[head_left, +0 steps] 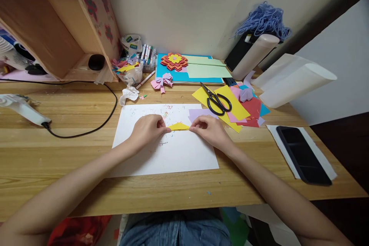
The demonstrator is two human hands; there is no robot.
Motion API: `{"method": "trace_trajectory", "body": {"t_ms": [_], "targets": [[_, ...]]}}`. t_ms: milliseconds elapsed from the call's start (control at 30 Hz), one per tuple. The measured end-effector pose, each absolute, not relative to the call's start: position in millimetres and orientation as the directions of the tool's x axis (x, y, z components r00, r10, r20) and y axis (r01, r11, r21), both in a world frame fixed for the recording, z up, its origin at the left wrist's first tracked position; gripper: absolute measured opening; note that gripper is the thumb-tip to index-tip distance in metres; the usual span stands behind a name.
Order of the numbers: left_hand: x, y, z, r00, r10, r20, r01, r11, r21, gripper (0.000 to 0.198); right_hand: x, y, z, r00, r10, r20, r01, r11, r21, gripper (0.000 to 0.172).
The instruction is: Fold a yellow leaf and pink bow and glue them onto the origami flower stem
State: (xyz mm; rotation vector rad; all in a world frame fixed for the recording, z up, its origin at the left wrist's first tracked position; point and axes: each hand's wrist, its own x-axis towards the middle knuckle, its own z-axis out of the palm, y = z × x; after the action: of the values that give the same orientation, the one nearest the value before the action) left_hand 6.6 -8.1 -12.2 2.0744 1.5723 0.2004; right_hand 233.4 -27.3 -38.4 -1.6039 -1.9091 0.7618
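A small folded piece of yellow paper [179, 127], low and pointed in the middle, is stretched between my two hands. My left hand [150, 127] pinches its left end between thumb and fingertips. At the right end, my right hand [210, 128] grips it the same way. Beneath them lies a white sheet [184, 157] with scattered colored marks. A lilac paper [201, 113] lies partly behind my right hand. Black-handled scissors [215, 101] rest on yellow paper sheets [235, 103] beyond that hand.
A paper flower [174, 62] and a pink paper bow [162, 82] are at the back. Left are a white glue gun [24, 109] with its black cord and a cup of scraps [131, 73]. A black phone [304, 154] lies right, near rolled paper [296, 82].
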Motion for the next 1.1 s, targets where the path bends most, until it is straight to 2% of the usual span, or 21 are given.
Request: {"method": "trace_trajectory", "body": {"t_ms": [400, 733, 1100], "targets": [[-6, 6, -3, 0.295, 0.878, -0.378, 0.866, -0.079, 0.493, 0.027, 240, -26, -29, -0.104, 0.993, -0.058, 0.719, 0.035, -0.694, 0.012], [-10, 11, 0, 0.264, 0.883, -0.387, 0.902, -0.084, 0.424, 0.027, 245, -25, -31, -0.116, 0.992, -0.053, 0.742, 0.05, -0.669, 0.011], [-20, 20, -5, 0.337, 0.855, -0.393, 0.876, -0.132, 0.463, 0.028, 256, -25, -33, -0.165, 0.986, -0.004, 0.757, 0.124, -0.642, 0.014]]}}
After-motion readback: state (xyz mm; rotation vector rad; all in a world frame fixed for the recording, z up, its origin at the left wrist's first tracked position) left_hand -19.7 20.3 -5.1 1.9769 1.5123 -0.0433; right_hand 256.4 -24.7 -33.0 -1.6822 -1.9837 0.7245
